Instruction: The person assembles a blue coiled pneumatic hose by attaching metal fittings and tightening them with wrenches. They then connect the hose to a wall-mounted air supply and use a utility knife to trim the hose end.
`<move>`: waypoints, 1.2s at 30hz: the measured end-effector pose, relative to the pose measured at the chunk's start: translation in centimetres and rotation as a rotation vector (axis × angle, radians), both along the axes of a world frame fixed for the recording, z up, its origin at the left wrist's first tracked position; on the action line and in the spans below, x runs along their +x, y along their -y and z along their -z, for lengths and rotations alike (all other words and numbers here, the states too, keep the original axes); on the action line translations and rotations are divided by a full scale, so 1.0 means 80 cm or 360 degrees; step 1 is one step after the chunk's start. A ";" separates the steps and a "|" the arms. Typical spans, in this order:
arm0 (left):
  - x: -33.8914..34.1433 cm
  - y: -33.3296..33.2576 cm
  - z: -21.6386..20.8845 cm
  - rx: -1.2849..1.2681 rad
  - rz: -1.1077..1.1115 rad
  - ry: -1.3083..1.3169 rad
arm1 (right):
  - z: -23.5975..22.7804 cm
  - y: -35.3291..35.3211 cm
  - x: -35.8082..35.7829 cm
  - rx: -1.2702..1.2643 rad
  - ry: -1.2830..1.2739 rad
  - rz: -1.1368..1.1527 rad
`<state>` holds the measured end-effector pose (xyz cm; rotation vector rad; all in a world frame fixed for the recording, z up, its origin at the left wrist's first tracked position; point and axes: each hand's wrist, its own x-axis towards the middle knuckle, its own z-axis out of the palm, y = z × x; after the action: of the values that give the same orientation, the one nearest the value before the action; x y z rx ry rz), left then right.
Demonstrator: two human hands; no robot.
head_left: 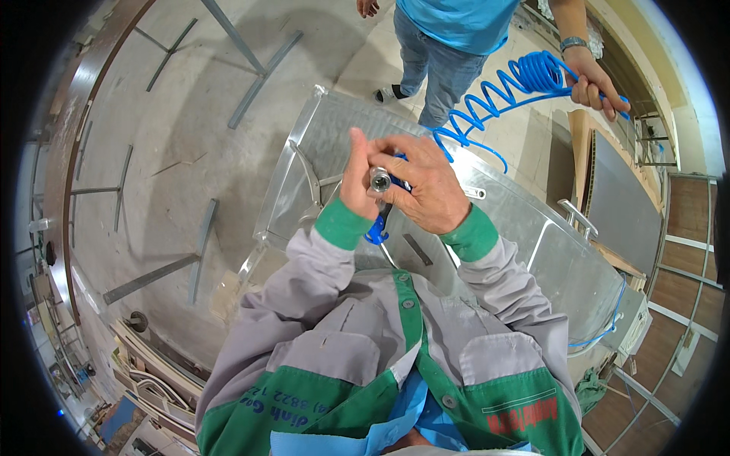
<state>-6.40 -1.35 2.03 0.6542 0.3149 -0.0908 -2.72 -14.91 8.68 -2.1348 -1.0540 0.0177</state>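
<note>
Both my hands come together in the middle, over a grey metal sheet panel. My right hand (pixel 433 186) is closed around a tool with a round, hollow metal end (pixel 379 179) and blue parts; its exact kind is hard to tell. My left hand (pixel 357 178) grips its left side, thumb pointing up, the other fingers largely hidden. Below my hands a blue piece (pixel 376 230) shows, perhaps part of the same tool. Left of my hands, long-handled metal pliers or a clamp (pixel 306 173) lie on the panel (pixel 334 118). To the right is the ring end of a wrench (pixel 474 193).
A person in a blue shirt (pixel 456 23) stands across the panel, one hand (pixel 597 83) holding a coiled blue air hose (pixel 483 106). A dark flat strip (pixel 417 249) lies near me. Metal bars (pixel 201 251) stand or lie on the floor at left; a framed board (pixel 623 197) is at right.
</note>
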 end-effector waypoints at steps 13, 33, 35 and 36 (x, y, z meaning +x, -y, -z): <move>-0.108 -0.053 -0.017 0.1636 0.1410 0.0000 | 0.042 0.039 -0.094 -0.0539 0.0360 0.0099; -0.131 -0.029 -0.044 0.1158 0.1018 0.0225 | 0.166 0.256 -0.287 -0.0685 -0.0722 0.1412; -0.128 -0.028 -0.057 0.1511 0.0948 0.0396 | 0.130 0.235 -0.285 -0.0410 -0.0963 0.1495; -0.127 -0.027 -0.062 0.1686 0.0917 0.0469 | 0.107 0.222 -0.281 -0.0239 -0.0910 0.1344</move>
<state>-16.54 0.83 7.02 1.7808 -0.1570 -0.3873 -25.18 -32.65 0.08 -2.3388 0.2061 0.2892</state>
